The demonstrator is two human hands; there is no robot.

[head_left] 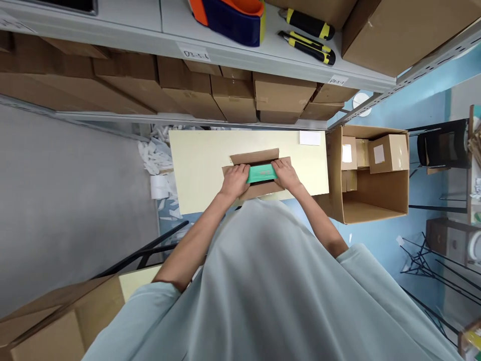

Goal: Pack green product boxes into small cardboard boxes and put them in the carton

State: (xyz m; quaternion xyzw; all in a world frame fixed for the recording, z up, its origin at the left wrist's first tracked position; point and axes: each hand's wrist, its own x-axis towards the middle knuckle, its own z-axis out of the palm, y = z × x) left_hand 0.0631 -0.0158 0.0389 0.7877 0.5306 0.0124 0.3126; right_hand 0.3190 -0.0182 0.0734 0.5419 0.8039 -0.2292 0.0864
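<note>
A small cardboard box point(259, 191) with its flaps folded out stands on the pale yellow tabletop point(203, 165) right in front of me. At its opening is a green rectangular package point(262, 173) with faint print on top. My left hand point(236, 180) grips the package's left end, fingers curled over it. Its right end is held by my right hand point(285, 175) in the same way. Whether the package touches the box's bottom is hidden. A white label point(310, 138) lies at the table's far right corner.
Right of the table stands a large open carton point(376, 213) holding several small boxes. Above the table, a shelf point(233, 47) carries two utility knives point(308, 35) and a navy and orange holder point(231, 22). White paper scraps point(154, 155) are heaped on the left.
</note>
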